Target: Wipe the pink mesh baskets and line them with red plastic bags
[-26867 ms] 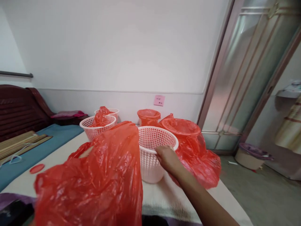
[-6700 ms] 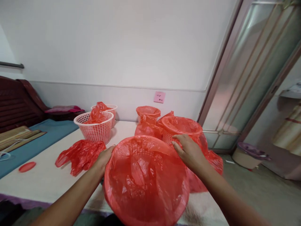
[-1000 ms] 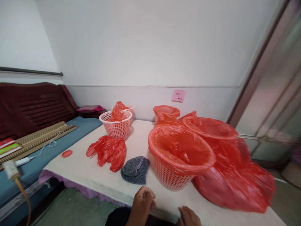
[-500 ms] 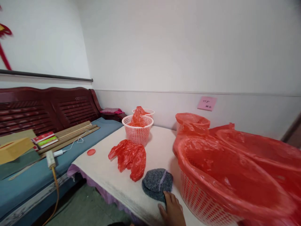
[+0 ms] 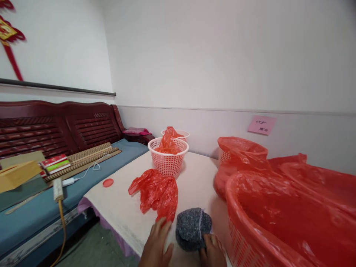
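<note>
A folded grey knitted piece [image 5: 192, 227] with a pale lilac stripe lies on the cream-coloured cover near the front edge. My right hand [image 5: 213, 252] grips its lower right edge between thumb and fingers. To the left of the knit, my left hand [image 5: 157, 244] is open, thumb apart from the fingers, holding nothing. Its fingertips are just in front of a crumpled red plastic bag [image 5: 158, 191], and I cannot tell whether they touch it. On the right stands a large basket [image 5: 241, 237] lined with red plastic.
White baskets [image 5: 168, 163] stand at the back, the front one with red plastic in it. More red-lined baskets [image 5: 241, 144] fill the right side. A red disc [image 5: 108, 183] lies at left. Beyond are a wooden bench [image 5: 55, 126] and a power strip [image 5: 58, 189].
My left hand has come into view from below, left of the knit. My right hand has shifted rightward along the knit's lower edge. The view has turned slightly left.
</note>
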Action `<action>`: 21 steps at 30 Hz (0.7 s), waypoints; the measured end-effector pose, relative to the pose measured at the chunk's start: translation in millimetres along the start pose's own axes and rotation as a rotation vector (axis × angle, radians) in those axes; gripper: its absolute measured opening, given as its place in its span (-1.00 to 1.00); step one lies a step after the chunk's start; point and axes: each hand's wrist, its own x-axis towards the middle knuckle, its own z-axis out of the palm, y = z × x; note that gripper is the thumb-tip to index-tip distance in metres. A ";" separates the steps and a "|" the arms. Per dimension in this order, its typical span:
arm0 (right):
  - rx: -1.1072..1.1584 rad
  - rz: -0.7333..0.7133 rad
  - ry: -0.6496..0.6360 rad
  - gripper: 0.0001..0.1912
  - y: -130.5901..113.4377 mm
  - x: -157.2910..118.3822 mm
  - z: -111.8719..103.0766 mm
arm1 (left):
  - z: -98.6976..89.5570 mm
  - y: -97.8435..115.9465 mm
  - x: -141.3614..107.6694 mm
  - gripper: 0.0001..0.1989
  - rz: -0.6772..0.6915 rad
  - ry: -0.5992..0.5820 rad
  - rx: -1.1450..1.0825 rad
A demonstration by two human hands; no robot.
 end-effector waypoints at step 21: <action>-0.037 -0.056 0.146 -0.67 26.3 11.2 37.1 | -33.3 -124.9 88.0 -0.61 -0.074 -0.039 0.355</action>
